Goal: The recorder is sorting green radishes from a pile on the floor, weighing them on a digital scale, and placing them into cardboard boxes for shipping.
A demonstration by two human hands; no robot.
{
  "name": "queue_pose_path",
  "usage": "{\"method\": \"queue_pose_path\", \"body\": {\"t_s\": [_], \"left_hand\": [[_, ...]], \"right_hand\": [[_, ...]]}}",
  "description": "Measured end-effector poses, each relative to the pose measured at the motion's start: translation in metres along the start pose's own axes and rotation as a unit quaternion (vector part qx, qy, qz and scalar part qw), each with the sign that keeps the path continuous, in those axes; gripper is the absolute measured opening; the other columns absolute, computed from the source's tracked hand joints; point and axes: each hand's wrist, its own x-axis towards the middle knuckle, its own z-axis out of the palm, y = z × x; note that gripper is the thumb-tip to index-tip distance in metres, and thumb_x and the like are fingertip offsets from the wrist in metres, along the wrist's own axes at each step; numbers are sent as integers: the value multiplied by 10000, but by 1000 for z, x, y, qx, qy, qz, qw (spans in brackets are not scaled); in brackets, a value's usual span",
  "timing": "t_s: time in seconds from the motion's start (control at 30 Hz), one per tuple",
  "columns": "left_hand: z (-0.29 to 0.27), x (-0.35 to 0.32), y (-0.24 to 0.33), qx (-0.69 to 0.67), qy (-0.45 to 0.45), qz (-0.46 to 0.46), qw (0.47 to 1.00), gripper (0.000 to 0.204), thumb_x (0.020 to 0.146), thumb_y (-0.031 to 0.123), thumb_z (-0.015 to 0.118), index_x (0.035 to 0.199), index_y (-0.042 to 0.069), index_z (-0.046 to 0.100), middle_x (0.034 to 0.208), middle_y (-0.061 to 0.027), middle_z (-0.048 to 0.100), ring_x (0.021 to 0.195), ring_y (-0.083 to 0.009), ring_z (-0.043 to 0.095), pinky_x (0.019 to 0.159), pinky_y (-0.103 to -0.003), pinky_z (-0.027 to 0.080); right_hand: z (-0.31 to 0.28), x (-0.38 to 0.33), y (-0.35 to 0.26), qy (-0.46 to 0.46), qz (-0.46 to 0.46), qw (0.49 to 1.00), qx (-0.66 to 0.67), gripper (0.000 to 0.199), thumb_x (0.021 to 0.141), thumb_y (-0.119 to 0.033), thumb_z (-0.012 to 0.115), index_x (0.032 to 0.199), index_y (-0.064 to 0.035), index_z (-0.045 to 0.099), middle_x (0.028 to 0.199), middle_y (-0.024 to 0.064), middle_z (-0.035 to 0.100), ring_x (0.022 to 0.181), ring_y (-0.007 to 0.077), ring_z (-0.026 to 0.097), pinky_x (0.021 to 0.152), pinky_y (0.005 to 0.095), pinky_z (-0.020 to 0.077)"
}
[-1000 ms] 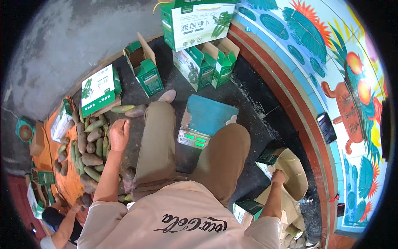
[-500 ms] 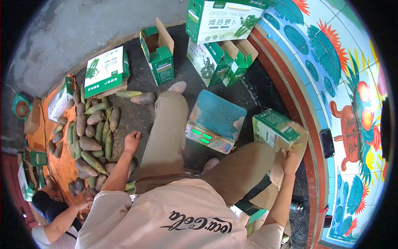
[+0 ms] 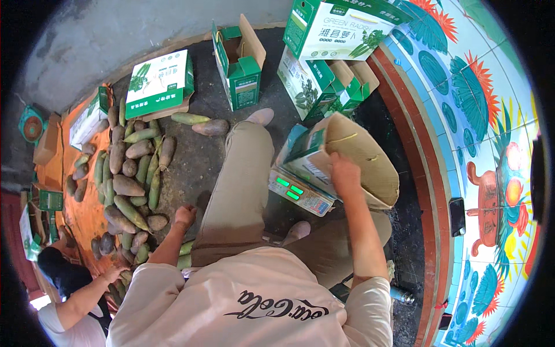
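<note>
My right hand (image 3: 346, 175) is closed on the rim of an open green-and-white cardboard carton (image 3: 373, 147). The carton is tilted over the blue platform of a digital scale (image 3: 300, 191); whether it rests on the platform I cannot tell. Its bare brown inside shows, with a thin yellow cord across it. The scale's green displays are lit. My left hand (image 3: 185, 216) hangs beside my left knee, fingers curled in, with nothing seen in them. Nearest to it on the left is a heap of green and brownish radishes (image 3: 127, 185).
Two radishes (image 3: 209, 126) lie apart near my left foot. Ahead stand an open carton (image 3: 244, 87) and stacked cartons (image 3: 341, 32); a white-and-green carton (image 3: 159, 81) lies at the heap's far end. A co-worker (image 3: 75, 289) reaches to the heap at lower left. A painted tile wall (image 3: 451, 115) borders the right.
My right hand has brought the carton from beside my right knee leftward and forward over the scale, its open end now facing up and right. My left hand stays near my knee.
</note>
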Motion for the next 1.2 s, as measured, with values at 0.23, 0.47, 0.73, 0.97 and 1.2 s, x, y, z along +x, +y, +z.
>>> {"method": "queue_pose_path", "body": {"t_s": [0.23,0.47,0.73,0.97,1.2], "left_hand": [[12,0,-41,21,-20,-24,999,301,776,258,587,1033,103,614,1040,-172,606,1010,-328,559,834,-397,448],[28,-3,-53,85,2,-84,993,373,793,340,538,1118,160,581,1125,-141,581,1078,-303,528,906,-397,424],[34,1,-54,90,-69,-158,981,404,825,334,481,1195,180,531,1198,-105,546,1157,-306,468,951,-382,398],[23,-27,-28,216,-155,-93,960,486,839,368,475,1288,185,448,1332,-116,419,1222,-278,405,1009,-378,330],[42,-23,-78,144,-214,-161,953,602,805,384,570,1347,206,378,1435,-95,268,1305,-261,280,1074,-363,219]], "right_hand": [[20,-29,5,-4,-14,997,74,242,722,-152,643,933,-73,554,827,123,584,800,312,579,680,412,466],[14,-57,27,-37,44,996,69,259,713,-161,657,903,-31,540,859,158,573,838,335,561,735,417,450],[28,-59,27,1,70,996,55,182,711,-117,650,840,-39,549,826,135,578,799,313,558,707,408,441],[24,-64,28,1,82,995,55,171,711,-80,641,853,-37,557,847,142,586,806,318,556,707,412,433],[29,-56,22,34,60,994,81,155,710,-68,642,838,-33,563,830,145,588,816,319,556,719,411,430]]}}
